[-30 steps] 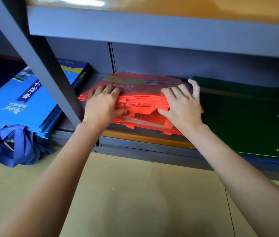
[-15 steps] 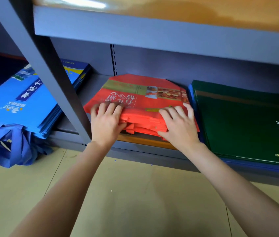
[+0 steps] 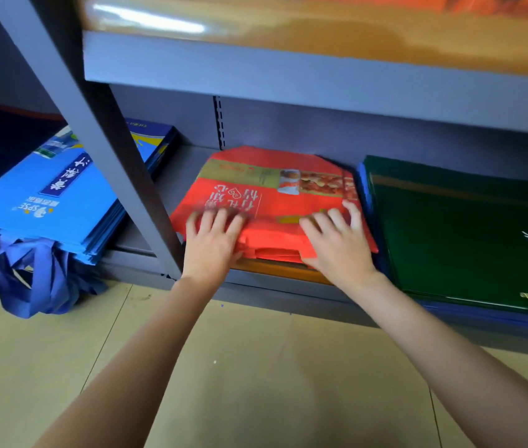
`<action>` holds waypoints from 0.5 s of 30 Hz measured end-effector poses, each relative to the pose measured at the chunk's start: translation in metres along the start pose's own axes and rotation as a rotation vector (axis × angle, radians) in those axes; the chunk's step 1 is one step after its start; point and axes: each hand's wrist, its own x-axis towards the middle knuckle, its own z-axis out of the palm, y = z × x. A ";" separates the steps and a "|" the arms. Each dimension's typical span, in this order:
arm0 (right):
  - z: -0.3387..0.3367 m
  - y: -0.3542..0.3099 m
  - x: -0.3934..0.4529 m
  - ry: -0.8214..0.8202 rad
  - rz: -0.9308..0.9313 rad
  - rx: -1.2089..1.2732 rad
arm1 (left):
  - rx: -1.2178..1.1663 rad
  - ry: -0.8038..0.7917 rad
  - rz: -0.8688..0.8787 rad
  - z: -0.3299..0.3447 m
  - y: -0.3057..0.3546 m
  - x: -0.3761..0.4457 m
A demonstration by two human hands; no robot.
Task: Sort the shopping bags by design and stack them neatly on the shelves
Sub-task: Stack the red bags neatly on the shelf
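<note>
Shelf (image 3: 165,189): bare strip left of red bags (image 3: 272,202)
Blue bags (image 3: 52,205): "SPSE", overhanging edge
Left hand (image 3: 214,244), right hand (image 3: 337,247): flat, fingers spread, pressing red bags

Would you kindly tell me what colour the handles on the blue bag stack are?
The handles are dark blue, hanging off the shelf edge; the head view shows them.

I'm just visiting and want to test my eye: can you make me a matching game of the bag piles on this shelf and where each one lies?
Things:
1. blue bags
2. red bags
3. green bags
4. blue handles

Places:
A. at the right end of the shelf
B. hanging over the shelf edge toward the floor
C. under the left hand and right hand
D. left of the grey upright post

Pairs: 1-D, 2-C, 3-A, 4-B
</note>
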 end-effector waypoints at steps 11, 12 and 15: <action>-0.009 0.015 0.004 -0.515 -0.018 0.446 | -0.178 -0.485 0.042 -0.016 0.007 0.016; -0.009 0.017 0.003 -0.513 -0.002 0.440 | -0.174 -0.476 0.033 -0.016 0.009 0.015; -0.010 0.022 -0.001 -0.533 0.008 0.415 | -0.169 -0.598 0.069 -0.023 0.005 0.022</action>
